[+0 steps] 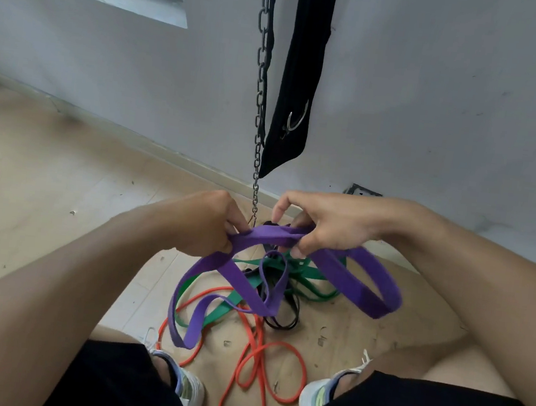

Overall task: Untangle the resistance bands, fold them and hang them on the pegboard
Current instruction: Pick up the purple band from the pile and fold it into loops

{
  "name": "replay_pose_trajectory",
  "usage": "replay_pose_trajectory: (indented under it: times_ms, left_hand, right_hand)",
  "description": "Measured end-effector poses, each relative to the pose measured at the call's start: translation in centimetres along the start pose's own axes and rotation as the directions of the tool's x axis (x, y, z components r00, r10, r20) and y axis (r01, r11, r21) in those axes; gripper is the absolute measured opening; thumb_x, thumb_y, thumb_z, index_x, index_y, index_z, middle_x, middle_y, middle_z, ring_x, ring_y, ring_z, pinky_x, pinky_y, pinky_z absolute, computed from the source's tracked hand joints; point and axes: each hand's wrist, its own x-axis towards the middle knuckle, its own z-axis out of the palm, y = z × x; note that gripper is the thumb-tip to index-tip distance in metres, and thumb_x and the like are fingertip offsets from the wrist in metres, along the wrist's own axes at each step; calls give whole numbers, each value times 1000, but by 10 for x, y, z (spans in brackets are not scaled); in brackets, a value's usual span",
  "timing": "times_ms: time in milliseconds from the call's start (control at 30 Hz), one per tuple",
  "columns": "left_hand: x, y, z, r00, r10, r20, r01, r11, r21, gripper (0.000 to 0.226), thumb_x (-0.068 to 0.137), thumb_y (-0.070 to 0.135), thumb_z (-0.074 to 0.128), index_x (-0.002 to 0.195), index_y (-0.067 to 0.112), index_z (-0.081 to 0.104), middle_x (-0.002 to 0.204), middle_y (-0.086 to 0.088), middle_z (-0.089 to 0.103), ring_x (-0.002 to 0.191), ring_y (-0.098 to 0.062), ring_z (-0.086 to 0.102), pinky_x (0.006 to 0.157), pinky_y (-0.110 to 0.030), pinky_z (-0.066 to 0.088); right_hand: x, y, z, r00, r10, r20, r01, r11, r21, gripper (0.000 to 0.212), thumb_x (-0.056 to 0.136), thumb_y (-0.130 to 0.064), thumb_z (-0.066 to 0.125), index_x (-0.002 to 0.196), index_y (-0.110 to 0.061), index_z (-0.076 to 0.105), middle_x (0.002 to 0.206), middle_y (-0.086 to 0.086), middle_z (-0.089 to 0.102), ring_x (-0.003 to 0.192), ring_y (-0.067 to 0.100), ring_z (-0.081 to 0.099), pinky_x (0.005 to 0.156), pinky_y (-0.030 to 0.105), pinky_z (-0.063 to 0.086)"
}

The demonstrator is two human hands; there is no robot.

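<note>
A wide purple resistance band [356,278] is lifted above the floor, stretched between both hands. My left hand [207,221] pinches one end of the taut stretch and my right hand [327,224] grips the other, fingers curled round it. Its loops hang down to the right and toward my feet. Under it on the floor lies a tangle: a green band [313,273], a thin black band [284,320] and a thin orange band [263,361] that trails between my shoes. No pegboard is in view.
A steel chain [260,96] and a black padded belt [301,74] hang on the white wall just beyond my hands. A brown cardboard sheet [378,333] covers the pale wood floor beneath the bands. My white shoes [189,389] stand on either side of the orange band.
</note>
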Motion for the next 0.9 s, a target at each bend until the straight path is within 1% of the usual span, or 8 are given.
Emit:
replay_pose_trajectory:
  times_ms: [100,233,333,467,567,667,800,900]
  left_hand:
    - [-2,-5,-4,999,-11,46,13,999,-45,31,90,2,68,106,25,81,84,12,73,83,-12,64,78,-30,55]
    - [-5,-8,-4,994,-26,109,29,999,-33,28,92,6,70,113,22,79,99,3,77,97,-18,69,90,-36,59]
    - [-6,-8,-6,992,-58,115,67,995,-78,28,90,7,72,110,24,79,97,5,78,97,-18,70,92,-39,59]
    - [-8,-15,-10,982,-53,179,98,963,-252,19,87,11,77,100,24,80,90,5,80,88,-12,68,82,-31,54]
    - [-9,-16,-11,978,-19,206,91,934,-347,11,88,18,77,99,18,76,93,1,80,89,-14,65,75,-27,48]
    - [-10,-9,-11,973,33,228,69,902,-426,35,80,33,83,103,12,68,98,-4,79,97,-22,73,77,-27,55]
    - [-1,6,5,999,16,-28,-24,954,-298,64,57,67,87,97,25,62,86,1,72,78,-19,69,74,-37,58]
    - [8,8,12,965,0,-263,-99,926,-364,45,68,49,90,91,21,61,77,2,70,67,-19,64,64,-34,50]
  right_hand:
    - [-4,2,-5,999,-54,-1,54,981,186,26,96,-23,74,120,-22,63,88,-7,80,72,13,74,69,31,57]
    - [-2,0,-6,996,-90,-15,91,981,173,19,98,-39,69,108,-25,76,93,0,81,82,20,76,78,37,57]
    - [-1,1,-6,992,-122,-23,124,982,141,24,98,-41,67,114,-26,77,95,1,80,85,20,73,78,36,54]
    - [-3,4,-9,983,-181,5,173,949,262,20,100,-32,66,113,-23,79,99,7,80,85,36,74,80,41,57]
    - [-5,8,-13,977,-204,54,173,922,347,17,101,-25,65,99,-15,79,87,-2,76,78,18,67,75,28,51]
    - [-3,10,-12,978,-209,0,197,919,341,21,96,-30,67,85,-14,73,75,-3,67,70,14,58,69,24,46]
    - [4,7,-8,955,-180,-236,268,867,420,15,96,-20,70,82,-16,69,64,-11,67,57,3,59,58,16,46]
    - [3,7,-12,933,-158,-323,319,778,542,19,86,-27,79,92,-16,65,69,-2,66,56,8,56,54,19,44]
